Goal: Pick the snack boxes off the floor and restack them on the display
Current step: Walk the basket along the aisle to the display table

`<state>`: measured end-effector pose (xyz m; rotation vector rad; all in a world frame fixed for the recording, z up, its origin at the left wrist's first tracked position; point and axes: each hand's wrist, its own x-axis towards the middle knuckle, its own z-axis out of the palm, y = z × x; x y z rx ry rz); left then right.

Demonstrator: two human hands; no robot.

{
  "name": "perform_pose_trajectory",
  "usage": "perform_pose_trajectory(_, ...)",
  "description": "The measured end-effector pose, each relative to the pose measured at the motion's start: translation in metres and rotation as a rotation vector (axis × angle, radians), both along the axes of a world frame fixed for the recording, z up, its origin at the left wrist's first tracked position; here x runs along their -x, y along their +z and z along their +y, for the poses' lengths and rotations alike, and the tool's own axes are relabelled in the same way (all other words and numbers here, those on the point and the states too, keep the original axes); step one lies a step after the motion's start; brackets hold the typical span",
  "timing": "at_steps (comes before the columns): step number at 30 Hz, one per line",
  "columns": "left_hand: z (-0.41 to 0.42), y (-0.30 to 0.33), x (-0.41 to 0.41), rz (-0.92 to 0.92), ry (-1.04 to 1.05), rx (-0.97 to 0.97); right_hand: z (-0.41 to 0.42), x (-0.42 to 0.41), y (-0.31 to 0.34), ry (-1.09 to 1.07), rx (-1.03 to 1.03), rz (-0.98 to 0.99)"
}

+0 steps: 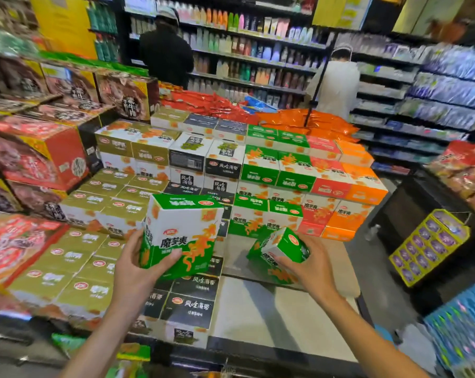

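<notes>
A shop aisle with full shelves (247,53) stands behind a stepped display (285,309) of stacked snack boxes. The left hand (134,268) holds a green and white box (181,233) above the black boxes (192,298), thumb curled on its front. The right hand (310,266) grips a second green box (282,246), tilted, just over the bare display surface, fingers curled around it
</notes>
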<state>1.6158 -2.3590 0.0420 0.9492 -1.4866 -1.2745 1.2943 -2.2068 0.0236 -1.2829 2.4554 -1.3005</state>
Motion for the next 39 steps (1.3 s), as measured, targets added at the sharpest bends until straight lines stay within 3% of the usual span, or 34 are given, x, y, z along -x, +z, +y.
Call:
perform_pose_trajectory(10,-0.005,-0.001,0.010,-0.031,0.115,0.017,-0.111,0.049,-0.046,-0.001,-0.267,0.162)
perform_pose_trajectory(17,-0.005,-0.005,0.038,-0.021,0.129,0.000,-0.125,0.065,-0.055,0.104,-0.307,0.065)
perform_pose_trajectory(20,-0.005,-0.005,0.048,-0.009,0.135,-0.045,-0.111,0.080,-0.065,0.164,-0.202,-0.179)
perform_pose_trajectory(23,-0.009,-0.007,0.054,-0.055,0.164,-0.072,-0.091,0.083,-0.063,0.069,-0.054,-0.475)
perform_pose_trajectory(28,-0.012,-0.008,0.072,-0.063,0.129,-0.064,-0.089,0.071,-0.060,0.085,-0.095,-1.203)
perform_pose_trajectory(33,-0.015,-0.013,0.083,-0.045,0.094,-0.061,-0.126,0.064,-0.083,-0.013,0.023,-1.288)
perform_pose_trajectory(39,-0.012,-0.010,0.095,0.015,0.110,-0.099,-0.151,0.052,-0.075,0.030,0.024,-1.399)
